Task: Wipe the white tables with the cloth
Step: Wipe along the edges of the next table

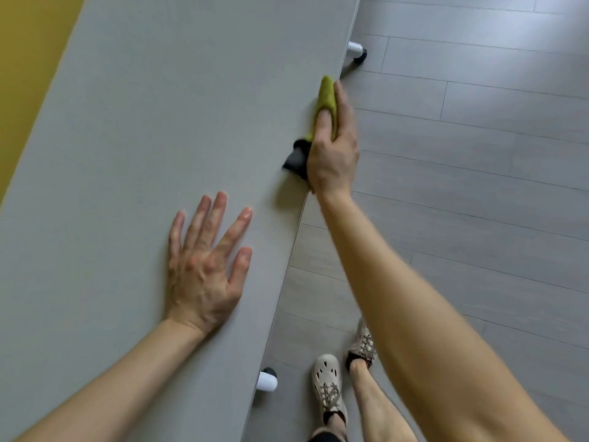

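The table [127, 122] is cut off by the frame at 12, 9 and 6 o'clock. Its legs are hidden beneath the top, so only the far castor foot [357, 52] at 1 o'clock and the near castor foot [267, 379] at 6 o'clock are seen. Much of the cloth [326, 94] is covered by the right grip [331, 154]. Whether the dark grey fold [294, 157] at 7 o'clock of that grip belongs to the same cloth cannot be told. Both forearms are cut off at the lower edge, and the right one is blurred. One shoe [363, 346] is partly hidden behind it. The yellow surface [28, 59] at 10 o'clock is cropped and cannot be identified.
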The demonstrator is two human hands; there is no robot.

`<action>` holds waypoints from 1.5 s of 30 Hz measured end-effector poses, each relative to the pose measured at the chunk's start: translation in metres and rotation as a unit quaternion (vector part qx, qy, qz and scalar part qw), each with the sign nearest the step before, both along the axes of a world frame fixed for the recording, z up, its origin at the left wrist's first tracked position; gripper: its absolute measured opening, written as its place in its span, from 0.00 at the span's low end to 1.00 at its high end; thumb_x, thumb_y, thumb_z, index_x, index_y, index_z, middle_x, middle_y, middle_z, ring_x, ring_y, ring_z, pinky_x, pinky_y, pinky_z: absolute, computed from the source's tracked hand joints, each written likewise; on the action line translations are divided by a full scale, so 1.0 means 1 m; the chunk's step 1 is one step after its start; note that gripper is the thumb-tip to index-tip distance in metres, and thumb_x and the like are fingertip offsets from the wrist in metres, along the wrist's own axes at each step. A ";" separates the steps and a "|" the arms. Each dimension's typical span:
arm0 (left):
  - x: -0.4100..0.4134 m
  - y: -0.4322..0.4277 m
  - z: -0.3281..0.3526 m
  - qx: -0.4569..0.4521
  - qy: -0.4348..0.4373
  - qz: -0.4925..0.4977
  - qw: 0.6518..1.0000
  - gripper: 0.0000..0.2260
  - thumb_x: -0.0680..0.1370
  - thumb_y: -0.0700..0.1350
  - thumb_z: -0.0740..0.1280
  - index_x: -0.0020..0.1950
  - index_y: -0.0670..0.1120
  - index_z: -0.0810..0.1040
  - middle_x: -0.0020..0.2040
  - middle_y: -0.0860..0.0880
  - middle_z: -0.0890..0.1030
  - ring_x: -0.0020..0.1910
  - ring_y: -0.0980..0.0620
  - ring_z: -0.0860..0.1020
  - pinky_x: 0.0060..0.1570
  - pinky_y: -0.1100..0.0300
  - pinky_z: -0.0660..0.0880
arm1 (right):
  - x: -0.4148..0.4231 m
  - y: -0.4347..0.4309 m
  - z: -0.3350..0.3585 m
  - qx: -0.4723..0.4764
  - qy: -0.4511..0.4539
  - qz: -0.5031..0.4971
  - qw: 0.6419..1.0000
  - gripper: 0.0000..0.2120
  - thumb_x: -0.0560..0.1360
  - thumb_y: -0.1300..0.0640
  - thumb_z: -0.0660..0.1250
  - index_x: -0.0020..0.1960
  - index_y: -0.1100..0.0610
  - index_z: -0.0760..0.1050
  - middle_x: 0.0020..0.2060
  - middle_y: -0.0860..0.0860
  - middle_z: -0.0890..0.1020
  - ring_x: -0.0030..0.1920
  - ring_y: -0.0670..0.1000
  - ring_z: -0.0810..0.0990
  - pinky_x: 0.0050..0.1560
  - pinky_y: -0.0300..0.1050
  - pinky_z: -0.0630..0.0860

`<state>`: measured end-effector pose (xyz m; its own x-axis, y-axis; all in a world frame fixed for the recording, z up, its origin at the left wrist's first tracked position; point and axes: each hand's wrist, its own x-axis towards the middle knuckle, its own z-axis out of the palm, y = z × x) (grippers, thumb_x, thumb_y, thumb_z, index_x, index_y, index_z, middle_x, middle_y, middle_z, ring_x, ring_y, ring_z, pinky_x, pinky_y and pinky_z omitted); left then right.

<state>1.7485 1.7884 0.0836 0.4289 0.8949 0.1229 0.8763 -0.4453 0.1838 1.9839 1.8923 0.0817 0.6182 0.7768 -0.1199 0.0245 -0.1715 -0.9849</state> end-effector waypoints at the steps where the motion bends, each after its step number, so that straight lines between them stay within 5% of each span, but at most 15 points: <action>1: 0.000 0.000 -0.001 0.001 0.002 0.002 1.000 0.25 0.86 0.54 0.59 0.84 0.54 0.70 0.88 0.46 0.61 0.87 0.44 0.59 0.81 0.30 0.57 | -0.018 -0.026 0.001 0.010 -0.014 -0.002 1.000 0.26 0.85 0.53 0.60 0.83 0.51 0.71 0.81 0.48 0.72 0.82 0.45 0.67 0.83 0.47 0.63; 7: 0.001 -0.001 -0.001 -0.002 0.013 -0.003 1.000 0.26 0.86 0.55 0.58 0.85 0.55 0.67 0.88 0.47 0.59 0.87 0.44 0.58 0.81 0.30 0.56 | -0.131 -0.235 0.012 -0.008 -0.052 0.070 0.996 0.31 0.84 0.63 0.65 0.85 0.47 0.66 0.86 0.44 0.63 0.85 0.48 0.63 0.82 0.51 0.64; 10: -0.001 0.000 -0.001 0.003 0.016 -0.003 1.000 0.26 0.86 0.55 0.57 0.85 0.55 0.67 0.88 0.47 0.59 0.87 0.44 0.57 0.81 0.30 0.57 | -0.117 -0.193 0.009 -0.013 -0.054 0.045 0.997 0.28 0.84 0.62 0.64 0.83 0.48 0.69 0.84 0.45 0.66 0.83 0.45 0.65 0.82 0.47 0.64; 14: 0.000 0.000 -0.002 0.001 0.018 0.003 1.000 0.26 0.86 0.56 0.57 0.85 0.56 0.67 0.88 0.48 0.58 0.88 0.46 0.57 0.82 0.32 0.55 | -0.037 -0.059 0.001 0.005 -0.075 0.007 0.997 0.25 0.83 0.56 0.62 0.81 0.53 0.73 0.81 0.51 0.72 0.80 0.43 0.67 0.78 0.28 0.57; 19: 0.002 -0.002 -0.002 0.001 0.010 0.009 1.000 0.26 0.86 0.56 0.57 0.85 0.57 0.68 0.88 0.49 0.58 0.88 0.47 0.57 0.83 0.33 0.54 | 0.000 -0.009 -0.001 -0.005 -0.069 0.012 0.998 0.26 0.85 0.54 0.62 0.83 0.48 0.71 0.82 0.48 0.71 0.81 0.46 0.68 0.80 0.40 0.62; 22: 0.002 -0.001 -0.004 0.008 0.017 0.007 1.000 0.26 0.86 0.57 0.56 0.85 0.58 0.67 0.88 0.48 0.59 0.88 0.47 0.57 0.83 0.33 0.54 | -0.059 -0.093 -0.001 0.023 -0.088 -0.002 0.996 0.25 0.84 0.57 0.64 0.81 0.51 0.73 0.83 0.51 0.70 0.82 0.48 0.67 0.82 0.42 0.62; 26: 0.001 0.001 -0.006 0.013 0.023 0.004 1.000 0.26 0.86 0.57 0.56 0.85 0.58 0.66 0.88 0.48 0.59 0.88 0.47 0.56 0.83 0.33 0.54 | -0.145 -0.256 0.007 0.036 -0.100 0.096 0.990 0.26 0.84 0.63 0.66 0.82 0.52 0.72 0.86 0.50 0.62 0.85 0.56 0.63 0.83 0.61 0.64; 29: 0.000 0.001 -0.007 0.010 0.023 0.006 1.000 0.26 0.86 0.57 0.56 0.85 0.59 0.66 0.88 0.48 0.59 0.88 0.47 0.56 0.83 0.34 0.53 | -0.127 -0.240 -0.001 0.041 -0.067 0.104 0.992 0.25 0.85 0.60 0.65 0.81 0.49 0.73 0.85 0.49 0.64 0.84 0.49 0.64 0.84 0.51 0.63; 33: 0.002 0.000 -0.006 0.010 0.016 0.014 1.000 0.26 0.86 0.58 0.56 0.85 0.59 0.67 0.88 0.48 0.60 0.87 0.48 0.57 0.84 0.36 0.53 | -0.058 -0.112 -0.005 0.032 -0.065 0.059 0.996 0.23 0.83 0.56 0.65 0.78 0.55 0.76 0.82 0.54 0.70 0.81 0.45 0.66 0.77 0.28 0.56; 37: 0.004 0.001 -0.003 0.006 0.007 0.017 1.000 0.25 0.86 0.59 0.56 0.84 0.59 0.68 0.88 0.48 0.61 0.87 0.48 0.57 0.84 0.37 0.51 | -0.025 -0.061 -0.007 -0.003 -0.077 0.061 0.995 0.25 0.86 0.55 0.65 0.82 0.49 0.71 0.85 0.48 0.66 0.82 0.46 0.65 0.75 0.30 0.56; 40: 0.006 0.001 0.000 -0.006 0.006 0.016 1.000 0.26 0.86 0.60 0.54 0.84 0.59 0.67 0.88 0.48 0.60 0.88 0.47 0.56 0.85 0.36 0.49 | -0.070 -0.130 -0.001 0.018 -0.068 0.065 0.995 0.26 0.86 0.55 0.64 0.84 0.49 0.68 0.86 0.48 0.64 0.83 0.44 0.62 0.77 0.28 0.55; 45: 0.005 0.002 0.007 -0.049 0.007 0.007 0.999 0.27 0.86 0.60 0.52 0.85 0.59 0.66 0.88 0.47 0.58 0.88 0.46 0.54 0.85 0.38 0.45 | -0.184 -0.368 0.019 0.013 -0.029 0.165 0.986 0.28 0.85 0.59 0.66 0.84 0.47 0.68 0.86 0.41 0.59 0.85 0.42 0.60 0.83 0.38 0.57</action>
<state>1.7531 1.7907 0.0905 0.4176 0.9082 0.0277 0.8852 -0.4135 0.2131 1.8000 1.5245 0.1003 0.3357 0.9394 -0.0695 0.1305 -0.1194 -0.9842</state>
